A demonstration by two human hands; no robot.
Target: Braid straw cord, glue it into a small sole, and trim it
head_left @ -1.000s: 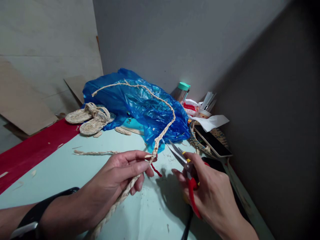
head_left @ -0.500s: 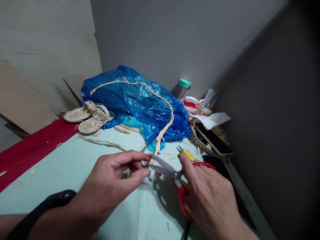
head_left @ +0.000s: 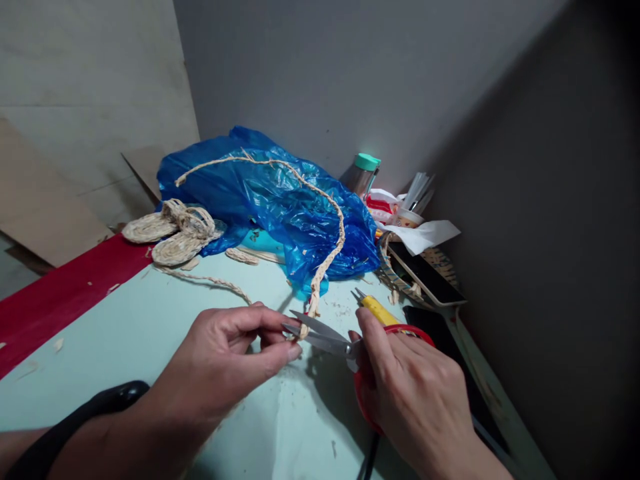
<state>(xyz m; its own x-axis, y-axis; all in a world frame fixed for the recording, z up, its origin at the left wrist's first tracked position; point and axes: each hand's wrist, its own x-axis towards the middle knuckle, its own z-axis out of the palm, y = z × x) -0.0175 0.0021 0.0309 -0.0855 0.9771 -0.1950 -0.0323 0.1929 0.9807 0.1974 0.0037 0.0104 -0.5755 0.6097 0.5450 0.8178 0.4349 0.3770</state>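
Note:
My left hand (head_left: 227,357) pinches the near end of a braided straw rope (head_left: 327,260) between thumb and forefinger. The rope arches up and back over a crumpled blue plastic bag (head_left: 273,200). My right hand (head_left: 413,393) grips red-handled scissors (head_left: 325,339), whose blades point left and close on the rope right beside my left fingertips. A black band is on my left wrist.
Two small woven straw sandals (head_left: 170,233) lie at the back left on the pale green table (head_left: 125,320), with a loose braid (head_left: 210,281) nearby. Yellow-handled pliers (head_left: 375,308), a phone on a woven basket (head_left: 425,277), a green-lidded flask (head_left: 361,175) and white paper crowd the right corner.
My right hand swung the scissors from pointing up and away to pointing left onto the rope. My left hand slid to the rope's end. The loose braid shifted back.

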